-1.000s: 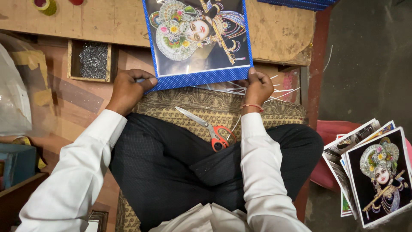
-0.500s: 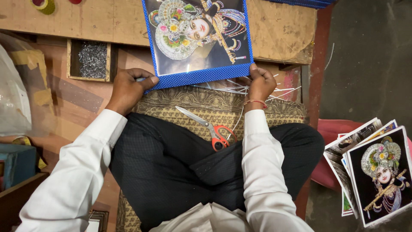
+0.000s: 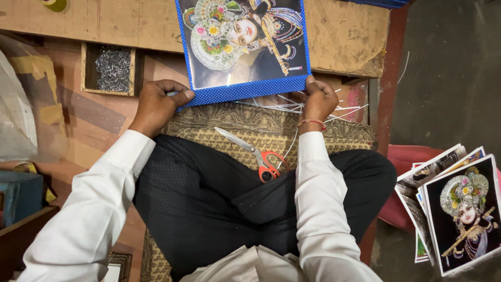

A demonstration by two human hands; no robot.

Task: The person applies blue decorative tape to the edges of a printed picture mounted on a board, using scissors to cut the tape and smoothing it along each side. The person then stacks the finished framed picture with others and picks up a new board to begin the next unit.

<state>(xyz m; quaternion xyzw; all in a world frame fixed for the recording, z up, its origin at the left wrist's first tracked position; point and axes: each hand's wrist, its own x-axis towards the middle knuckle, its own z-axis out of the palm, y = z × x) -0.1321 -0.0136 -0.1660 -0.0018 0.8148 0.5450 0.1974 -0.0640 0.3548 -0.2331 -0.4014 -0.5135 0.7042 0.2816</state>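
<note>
No labels, signs or screens in view. One package-like item: a clear plastic bag (image 3: 14,112), whitish and crumpled, lying well to the left of the left hand (image 3: 156,104) at the frame's edge. A teal box (image 3: 18,196) sits below it, near the left sleeve; its contents cannot be told.

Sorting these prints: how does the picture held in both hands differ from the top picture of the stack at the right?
The held picture has a blue dotted border; the stack's top picture has a plain white edge. The held picture lies on the wooden board, gripped at its lower corners by the left hand and right hand; the stack's top picture lies untouched, tilted. The held picture looks larger. Both show an ornate crowned figure with a flute on a dark ground.
</note>
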